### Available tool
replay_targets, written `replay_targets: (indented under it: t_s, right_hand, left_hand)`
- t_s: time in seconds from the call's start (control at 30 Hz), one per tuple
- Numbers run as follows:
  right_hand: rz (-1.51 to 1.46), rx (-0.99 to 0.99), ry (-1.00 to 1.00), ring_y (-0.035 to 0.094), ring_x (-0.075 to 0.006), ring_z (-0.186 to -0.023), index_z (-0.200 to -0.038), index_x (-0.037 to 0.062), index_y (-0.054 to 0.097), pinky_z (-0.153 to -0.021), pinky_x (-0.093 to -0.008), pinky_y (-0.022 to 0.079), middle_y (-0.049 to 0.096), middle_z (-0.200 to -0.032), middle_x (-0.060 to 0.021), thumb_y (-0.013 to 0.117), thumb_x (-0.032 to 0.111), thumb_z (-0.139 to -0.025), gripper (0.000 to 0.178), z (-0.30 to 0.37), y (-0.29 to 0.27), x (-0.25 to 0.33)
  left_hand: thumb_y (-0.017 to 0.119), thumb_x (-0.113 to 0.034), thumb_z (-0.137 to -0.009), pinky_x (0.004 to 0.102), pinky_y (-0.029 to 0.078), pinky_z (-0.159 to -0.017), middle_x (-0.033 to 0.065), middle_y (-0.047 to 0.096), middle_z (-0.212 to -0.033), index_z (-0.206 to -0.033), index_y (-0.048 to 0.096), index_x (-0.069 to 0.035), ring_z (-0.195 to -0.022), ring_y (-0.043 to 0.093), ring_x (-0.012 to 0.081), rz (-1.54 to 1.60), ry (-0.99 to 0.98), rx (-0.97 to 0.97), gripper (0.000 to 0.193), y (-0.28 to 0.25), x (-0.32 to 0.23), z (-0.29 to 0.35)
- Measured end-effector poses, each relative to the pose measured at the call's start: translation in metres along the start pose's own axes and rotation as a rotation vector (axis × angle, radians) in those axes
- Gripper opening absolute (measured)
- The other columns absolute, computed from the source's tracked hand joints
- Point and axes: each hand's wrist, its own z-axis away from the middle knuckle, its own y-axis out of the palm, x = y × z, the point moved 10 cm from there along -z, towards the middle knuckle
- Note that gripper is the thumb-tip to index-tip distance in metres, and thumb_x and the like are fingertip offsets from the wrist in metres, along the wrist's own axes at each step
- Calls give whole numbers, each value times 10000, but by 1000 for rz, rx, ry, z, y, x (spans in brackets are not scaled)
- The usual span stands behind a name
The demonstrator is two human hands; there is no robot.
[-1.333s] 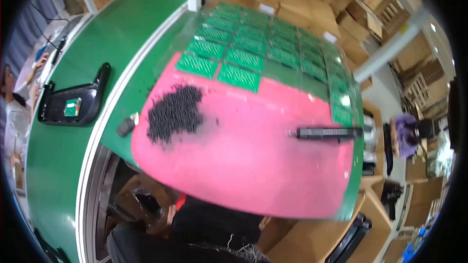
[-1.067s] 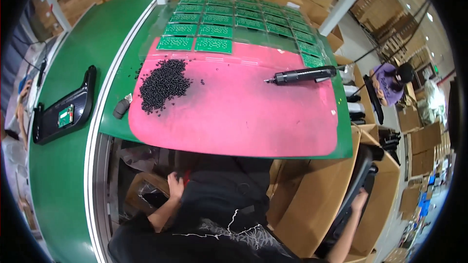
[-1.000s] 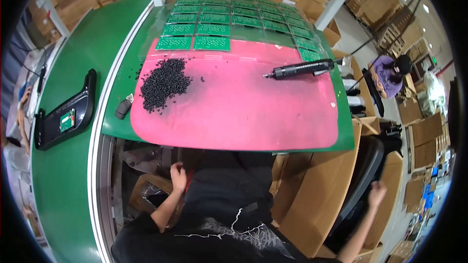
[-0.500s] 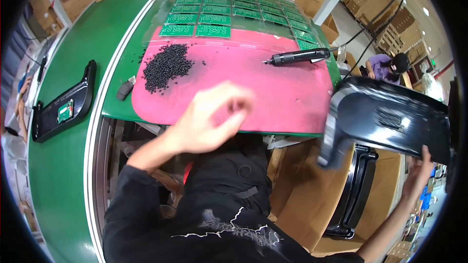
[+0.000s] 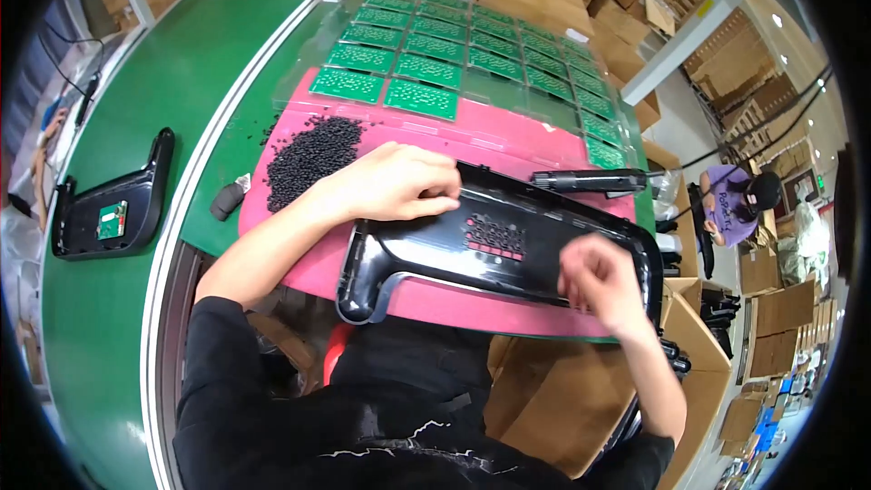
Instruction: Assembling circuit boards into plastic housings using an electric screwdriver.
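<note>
A black plastic housing (image 5: 422, 240) lies with its hollow inside facing up on the pink mat (image 5: 435, 308), its narrow arm at the left and a slotted grille in the middle. Over its far left rim, my left hand (image 5: 399, 183) is closed with the fingers curled under; what they hold, if anything, is hidden. Above the housing's right part hovers my right hand (image 5: 603, 283), slightly blurred, loosely curled with a gap between thumb and fingers. A heap of small black parts (image 5: 313, 159) sits beside my left forearm. The black electric screwdriver (image 5: 590, 181) rests just beyond the housing.
Green circuit boards (image 5: 422, 98) fill clear trays at the back. On the green surface at left lies another black housing (image 5: 77, 209) with a small board inside. An open cardboard box (image 5: 553, 399) stands below right. A person in purple (image 5: 726, 204) sits at the far right.
The housing has come from the right side down onto the mat. My right hand has left its edge and moved inward. My left hand has moved slightly farther out, to the housing's rim.
</note>
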Motion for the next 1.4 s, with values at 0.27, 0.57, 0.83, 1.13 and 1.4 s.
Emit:
replay_targets:
  t_s: [0.27, 0.57, 0.83, 1.13, 1.4]
  right_hand:
    - [740, -134, -836, 533, -363, -1152, -1290, 31, 515, -972, -446, 432, 621, -1188, -194, 557, 165, -934, 383, -186, 78, 122]
    - [806, -159, -630, 512, -359, -1118, -1255, 76, 575, -1005, -491, 354, 604, -1172, -156, 507, 167, -947, 328, -269, 96, 108]
    - [646, -506, -1025, 554, -276, -942, -947, 63, 679, -867, -379, 383, 613, -950, -77, 632, 29, -837, 124, -144, 42, 161]
    - [1143, -641, -1416, 538, -188, -864, -944, 109, 711, -816, -371, 387, 607, -948, -1, 694, 132, -633, 313, 2, 60, 136]
    - [665, -427, -861, 517, -266, -1024, -1109, 87, 676, -870, -375, 429, 598, -1126, -76, 806, 202, -705, 440, -11, 10, 122]
  left_hand:
    - [601, -93, -881, 429, 489, -884, 152, 626, -1002, -1158, 596, -18, -998, 602, 334, -182, 24, -371, 287, -13, 20, 8]
    - [615, -9, -805, 434, 454, -763, 113, 638, -860, -942, 614, -43, -895, 619, 308, -228, -72, -455, 142, -23, 26, 19]
    - [552, -8, -871, 431, 445, -850, 158, 606, -968, -1056, 555, 12, -975, 580, 338, -228, -168, -382, 186, -26, 30, 23]
    - [734, -192, -818, 288, 477, -853, 69, 651, -1073, -1264, 595, 8, -972, 588, 126, 725, -260, -130, 509, -21, 10, 11]
    - [823, -172, -644, 302, 516, -805, 97, 666, -937, -1091, 670, 27, -849, 635, 180, 205, 105, -274, 513, -42, -23, -9]
